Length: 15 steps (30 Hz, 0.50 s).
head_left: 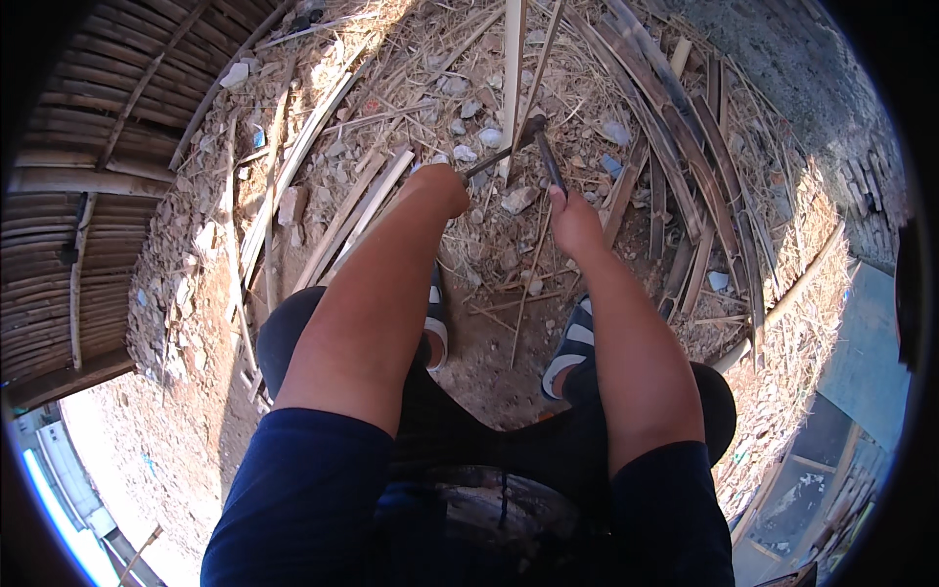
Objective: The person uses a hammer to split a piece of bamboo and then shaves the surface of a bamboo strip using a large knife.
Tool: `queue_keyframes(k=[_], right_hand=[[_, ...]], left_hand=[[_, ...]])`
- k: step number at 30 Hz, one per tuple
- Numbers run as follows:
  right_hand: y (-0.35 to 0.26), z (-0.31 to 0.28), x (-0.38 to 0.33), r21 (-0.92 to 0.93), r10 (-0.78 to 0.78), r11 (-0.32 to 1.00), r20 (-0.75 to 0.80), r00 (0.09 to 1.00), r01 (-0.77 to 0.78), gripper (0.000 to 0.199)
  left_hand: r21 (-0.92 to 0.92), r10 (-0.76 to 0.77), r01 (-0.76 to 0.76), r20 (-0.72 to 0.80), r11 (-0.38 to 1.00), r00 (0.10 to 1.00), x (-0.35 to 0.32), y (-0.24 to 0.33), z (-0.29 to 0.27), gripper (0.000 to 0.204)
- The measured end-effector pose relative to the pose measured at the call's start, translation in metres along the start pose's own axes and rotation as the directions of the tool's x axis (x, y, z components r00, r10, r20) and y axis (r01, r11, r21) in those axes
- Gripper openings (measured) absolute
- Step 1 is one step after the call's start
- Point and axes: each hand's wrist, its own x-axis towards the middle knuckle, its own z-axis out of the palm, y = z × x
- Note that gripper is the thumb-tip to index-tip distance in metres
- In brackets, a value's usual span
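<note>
My left hand (442, 188) is closed around the near end of a dark, narrow knife-like blade (489, 162), its grip hidden in my fist. My right hand (575, 225) grips the dark handle of a hammer (551, 164), whose head is close to the far end of the blade. A pale wooden or bamboo strip (514, 73) stands upright at the blade, its lower end near the ground. Beside it a thinner strip (546, 61) slants away, the two meeting near the blade. Whether hammer and blade touch, I cannot tell.
Long split strips (675, 127) lie heaped on the right, and more strips (293, 171) lie on the left. Stones, including a reddish brick piece (292, 205), and straw litter the ground. My sandalled feet (572, 342) are below my hands. A slatted bamboo wall (73, 186) stands at left.
</note>
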Motion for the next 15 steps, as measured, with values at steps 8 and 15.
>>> queue_keyframes(k=[8, 15], right_hand=[[-0.041, -0.035, 0.013, 0.161, 0.021, 0.987, -0.065, 0.998, -0.010, 0.056], [-0.037, -0.029, 0.010, 0.230, 0.018, 0.973, -0.201, 0.979, 0.030, 0.055]], left_hand=[[0.061, 0.084, -0.083, -0.011, 0.995, 0.996, -0.010, 0.001, -0.007, 0.037], [0.098, 0.080, -0.079, -0.006, 0.992, 0.997, 0.008, 0.000, -0.007, 0.036]])
